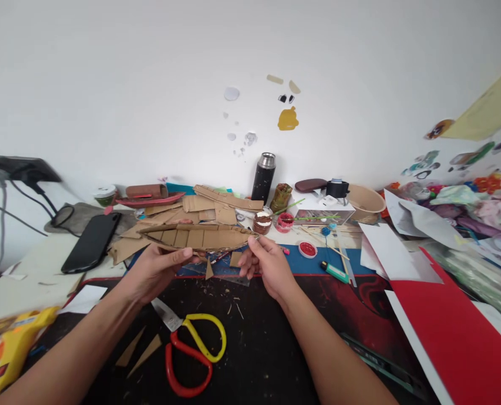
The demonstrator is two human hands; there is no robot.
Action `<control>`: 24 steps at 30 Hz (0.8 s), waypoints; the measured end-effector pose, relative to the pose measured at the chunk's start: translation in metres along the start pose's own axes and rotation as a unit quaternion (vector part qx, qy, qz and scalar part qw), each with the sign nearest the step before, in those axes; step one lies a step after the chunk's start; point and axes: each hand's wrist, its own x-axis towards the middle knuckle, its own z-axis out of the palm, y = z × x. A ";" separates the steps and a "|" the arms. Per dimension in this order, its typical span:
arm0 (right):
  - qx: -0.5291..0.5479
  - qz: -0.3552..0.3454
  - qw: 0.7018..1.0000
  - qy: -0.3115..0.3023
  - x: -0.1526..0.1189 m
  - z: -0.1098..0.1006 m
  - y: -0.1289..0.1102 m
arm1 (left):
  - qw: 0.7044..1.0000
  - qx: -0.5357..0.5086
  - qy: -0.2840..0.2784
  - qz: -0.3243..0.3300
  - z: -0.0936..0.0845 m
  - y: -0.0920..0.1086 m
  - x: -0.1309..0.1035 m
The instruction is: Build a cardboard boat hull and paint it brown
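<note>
A cardboard model boat (pixel 206 237), long and pointed at its ends, is held up level above the desk. My left hand (pixel 166 267) grips its near side toward the left, thumb against the hull and fingers hidden beneath. At the right tip, my right hand (pixel 267 261) pinches the pointed end between thumb and fingertips. Below the boat, a pair of scissors (pixel 191 343) with one yellow and one red handle lies on the black mat (pixel 250 360). Thin cardboard offcuts (pixel 144 354) lie beside the scissors.
A yellow glue gun (pixel 18 349) rests at the left, near a black phone (pixel 92 242). Cardboard scraps, a black flask (pixel 264 179) and open paint jars (pixel 284 222) line the back. A teal cutter (pixel 334 272) and red card (pixel 456 326) lie right.
</note>
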 end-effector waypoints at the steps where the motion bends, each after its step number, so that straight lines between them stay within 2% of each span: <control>1: 0.004 -0.003 1.000 0.005 0.000 -0.001 0.000 | 1.000 -0.005 0.000 -0.002 0.002 -0.001 -0.001; 7: 0.020 -0.015 1.000 0.019 0.002 -0.002 0.000 | 0.999 -0.047 0.008 -0.012 0.012 -0.001 -0.004; 13: 0.029 -0.024 0.999 0.036 0.003 0.000 0.000 | 0.998 -0.061 0.010 -0.032 0.010 -0.007 -0.002; 24: 0.016 -0.048 0.997 0.061 0.002 0.002 -0.003 | 0.999 -0.043 0.009 -0.028 0.009 -0.018 -0.001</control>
